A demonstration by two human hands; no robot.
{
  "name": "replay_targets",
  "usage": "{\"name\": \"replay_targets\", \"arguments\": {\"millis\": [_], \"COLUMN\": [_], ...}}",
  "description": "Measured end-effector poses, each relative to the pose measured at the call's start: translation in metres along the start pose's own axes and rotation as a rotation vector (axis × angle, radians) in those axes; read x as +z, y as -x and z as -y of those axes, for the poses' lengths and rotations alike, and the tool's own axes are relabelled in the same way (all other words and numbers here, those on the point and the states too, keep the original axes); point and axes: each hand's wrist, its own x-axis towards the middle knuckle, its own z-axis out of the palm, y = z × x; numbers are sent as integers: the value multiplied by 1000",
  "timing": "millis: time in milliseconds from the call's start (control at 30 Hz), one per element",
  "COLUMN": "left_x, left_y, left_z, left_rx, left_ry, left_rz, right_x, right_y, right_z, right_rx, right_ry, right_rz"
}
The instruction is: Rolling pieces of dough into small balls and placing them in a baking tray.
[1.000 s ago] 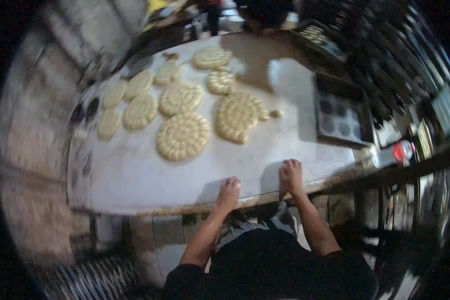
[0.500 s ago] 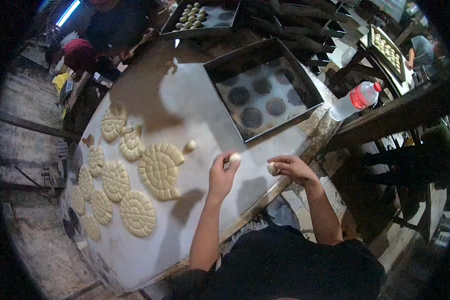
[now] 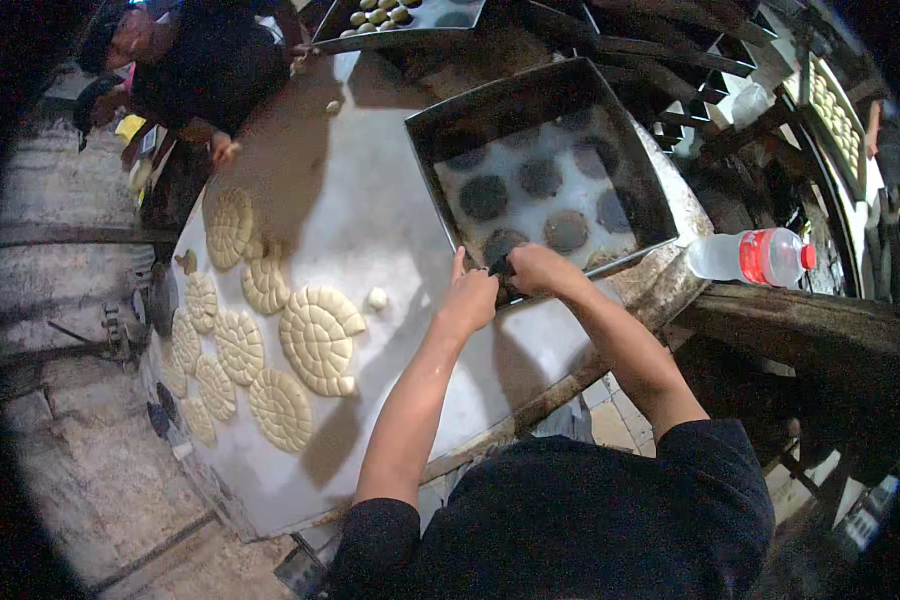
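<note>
A broad, pale table (image 3: 395, 185) fills much of the view, its worn wooden edge running from 7 o'clock to 3 o'clock, in front of the person in a black short-sleeved shirt (image 3: 590, 510) at 6 o'clock. On the table, at 1 o'clock, sits a deep, square black baking tray (image 3: 522, 212), set at an angle, with dark round marks across its pale floor. At 10 to 11 o'clock a co-worker (image 3: 220, 65) in dark clothes leans at the far side. Another tray (image 3: 400, 37), with small dough balls at its left end, lies at 12 o'clock, and a long tray (image 3: 820, 135) with rows of pale balls stands at 2 o'clock, away from the table. From 8 to 10 o'clock spreads a cluster of flat dough rounds (image 3: 317, 340), coiled and cut into short pieces; the biggest has a gap on its right side. A clear bottle (image 3: 750, 257) with a red label and cap lies tilted at 3 o'clock.

At the centre, both hands meet the tray's nearest corner. The left hand (image 3: 473, 296) has its index finger stretched along the side, the others bent; the right hand (image 3: 540, 270) is curled at the near rim. Whether either grips anything, I cannot tell. A loose dough ball (image 3: 377, 298) rests at 9 o'clock.
</note>
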Motion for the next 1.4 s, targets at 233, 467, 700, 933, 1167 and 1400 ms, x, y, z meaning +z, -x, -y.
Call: {"name": "replay_targets", "arguments": {"millis": [233, 467, 700, 933, 1167, 1400], "left_x": [-7, 26, 190, 318, 335, 346], "left_y": [18, 64, 284, 498, 496, 488], "left_z": [-6, 6, 28, 42, 33, 17], "left_rx": [-36, 81, -200, -529, -765, -913], "left_ry": [-65, 61, 269, 379, 310, 543], "left_rz": [2, -585, -598, -748, -919, -835], "right_x": [-1, 25, 143, 271, 250, 312], "right_y": [49, 100, 183, 206, 130, 99], "right_z": [24, 57, 116, 195, 253, 327], "right_rx": [25, 74, 295, 161, -284, -708], "right_ry": [97, 403, 109, 320, 324, 380], "right_rz": [-226, -466, -524, -468, -185, 148]}}
